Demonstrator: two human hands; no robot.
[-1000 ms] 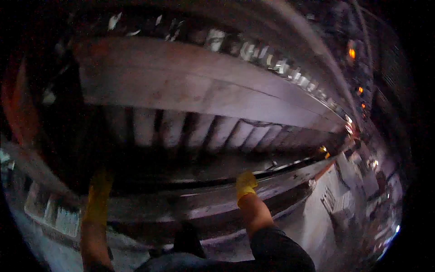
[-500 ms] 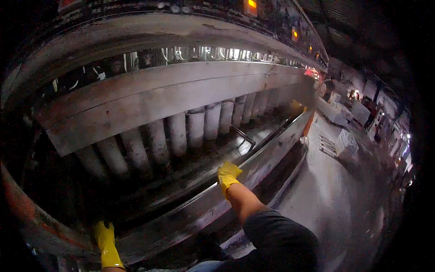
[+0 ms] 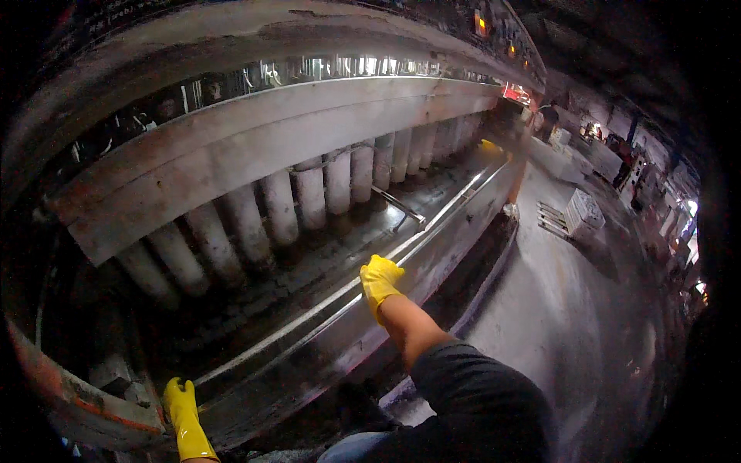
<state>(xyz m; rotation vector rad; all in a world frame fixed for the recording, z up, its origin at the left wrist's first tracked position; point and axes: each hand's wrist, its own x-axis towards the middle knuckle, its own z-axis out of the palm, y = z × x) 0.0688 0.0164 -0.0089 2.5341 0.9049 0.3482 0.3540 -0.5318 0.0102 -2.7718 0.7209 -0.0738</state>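
Both my hands wear yellow rubber gloves. A long, thin metal bar [image 3: 287,329] runs diagonally beside the top edge of a long grey trough wall [image 3: 347,343]. My right hand [image 3: 380,279] is closed over the bar at about its middle, its fingers curled out of sight. At the near left, my left hand [image 3: 180,393] curls round the bar's near end, close to the trough's corner; its fingertips are partly hidden. Beyond the bar lies the dark, wet-looking trough floor [image 3: 293,278], where a thin metal rod [image 3: 399,204] sticks out from the rollers.
A row of upright grey cylinders [image 3: 279,207] stands under a wide grey beam [image 3: 255,139] of a large machine. To the right, a pale floor [image 3: 532,309] holds a white slatted block [image 3: 583,214]. Orange lights [image 3: 481,25] glow above. A person [image 3: 546,116] stands far off.
The bar now shows as a bright line along the wall, where it was mostly dark before. My view has shifted slightly; both hands keep nearly the same places.
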